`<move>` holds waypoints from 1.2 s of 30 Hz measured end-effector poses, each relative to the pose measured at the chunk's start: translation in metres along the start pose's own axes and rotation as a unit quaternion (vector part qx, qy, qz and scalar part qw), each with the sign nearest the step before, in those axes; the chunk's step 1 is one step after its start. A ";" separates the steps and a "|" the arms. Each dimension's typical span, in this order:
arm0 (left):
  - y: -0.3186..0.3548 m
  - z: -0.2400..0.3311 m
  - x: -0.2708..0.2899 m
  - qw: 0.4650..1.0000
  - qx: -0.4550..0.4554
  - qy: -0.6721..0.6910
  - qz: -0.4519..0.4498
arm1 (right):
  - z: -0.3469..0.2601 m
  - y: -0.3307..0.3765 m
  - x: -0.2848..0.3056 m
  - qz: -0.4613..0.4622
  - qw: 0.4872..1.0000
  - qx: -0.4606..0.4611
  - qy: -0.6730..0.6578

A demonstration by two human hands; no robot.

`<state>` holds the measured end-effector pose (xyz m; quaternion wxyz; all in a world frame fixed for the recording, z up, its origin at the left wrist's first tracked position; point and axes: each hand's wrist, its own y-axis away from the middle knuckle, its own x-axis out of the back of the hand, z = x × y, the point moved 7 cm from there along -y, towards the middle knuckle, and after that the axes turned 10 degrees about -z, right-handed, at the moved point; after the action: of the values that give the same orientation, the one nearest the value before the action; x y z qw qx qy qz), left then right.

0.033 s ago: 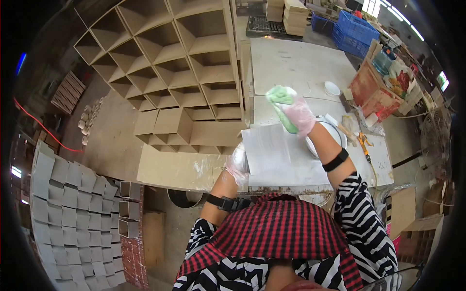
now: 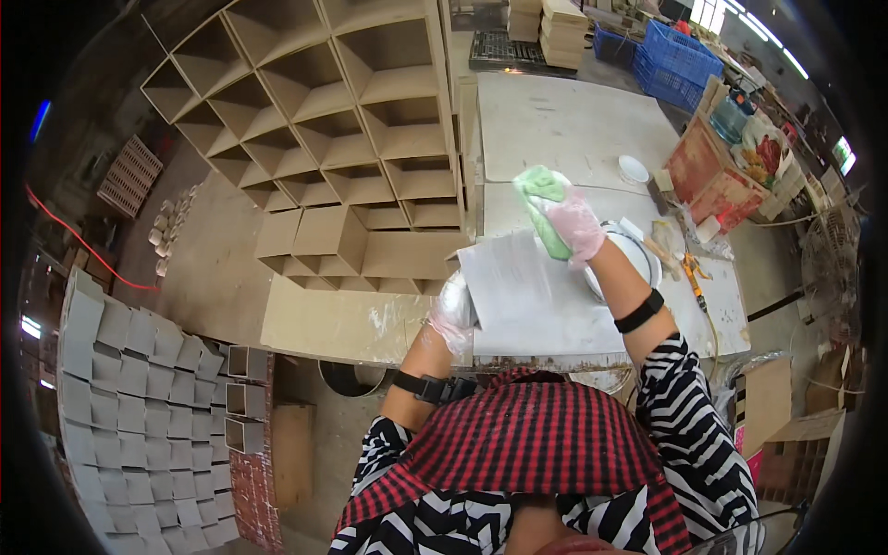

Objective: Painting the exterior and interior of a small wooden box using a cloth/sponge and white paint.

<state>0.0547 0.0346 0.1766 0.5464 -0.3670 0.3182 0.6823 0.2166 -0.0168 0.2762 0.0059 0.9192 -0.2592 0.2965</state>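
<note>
My left hand [image 2: 452, 307], in a clear glove smeared with white, grips the left side of a box [image 2: 504, 282] whose upward face carries a wet-looking, streaky white coat. Its fingers are partly hidden by the box. Beyond the box and to its right, my right hand [image 2: 577, 228] in a pinkish clear glove is closed on a green cloth [image 2: 542, 187]; part of the cloth hangs toward the coated face. Close by my right wrist stands a white bucket [image 2: 653, 255], half covered by my forearm.
At the left rise stacked unpainted brown boxes [image 2: 398, 127] with open fronts. A white bowl [image 2: 633, 169], a brush [image 2: 662, 254] and an orange-handled tool [image 2: 694, 277] lie on the white worktable [image 2: 583, 120]. Grey boxes [image 2: 139, 407] fill a board at lower left.
My right hand and the green cloth have shifted slightly right. The box has tilted a little in my left hand.
</note>
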 end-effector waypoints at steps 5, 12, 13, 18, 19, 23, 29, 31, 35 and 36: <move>-0.005 0.005 0.021 0.995 -0.060 0.084 -0.014 | 0.018 0.028 -0.024 0.004 0.974 -0.024 -0.227; -0.003 -0.010 -0.003 0.984 -0.037 0.174 -0.023 | 0.031 0.050 -0.031 0.083 0.973 -0.037 -0.211; -0.002 -0.010 -0.003 0.984 -0.038 0.174 -0.023 | 0.025 0.054 -0.031 0.072 0.977 -0.021 -0.197; -0.010 0.002 0.003 0.984 -0.070 0.162 -0.001 | 0.023 0.064 -0.028 0.073 0.964 -0.021 -0.256; -0.012 0.003 0.006 0.984 -0.071 0.163 -0.001 | 0.031 0.063 -0.029 0.060 0.967 -0.028 -0.246; -0.016 0.007 0.017 0.985 -0.108 0.135 -0.004 | 0.037 0.057 -0.025 0.059 0.965 -0.006 -0.254; -0.022 0.009 0.003 0.988 -0.136 0.056 0.049 | -0.024 0.060 -0.040 -0.107 0.994 0.032 0.001; -0.025 0.005 0.018 0.990 -0.124 0.053 0.049 | -0.060 0.078 -0.065 -0.102 0.978 0.076 0.166; -0.019 -0.003 -0.007 0.966 -0.048 0.220 -0.126 | -0.061 0.074 -0.067 0.003 0.917 0.162 0.364; -0.023 0.001 -0.003 0.980 -0.095 0.169 -0.045 | -0.050 0.067 -0.053 -0.086 0.982 0.106 0.129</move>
<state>0.0771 0.0382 0.1788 0.4775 -0.5412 0.3233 0.6120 0.1208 -0.0410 0.2788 -0.0326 0.8876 -0.1432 0.4366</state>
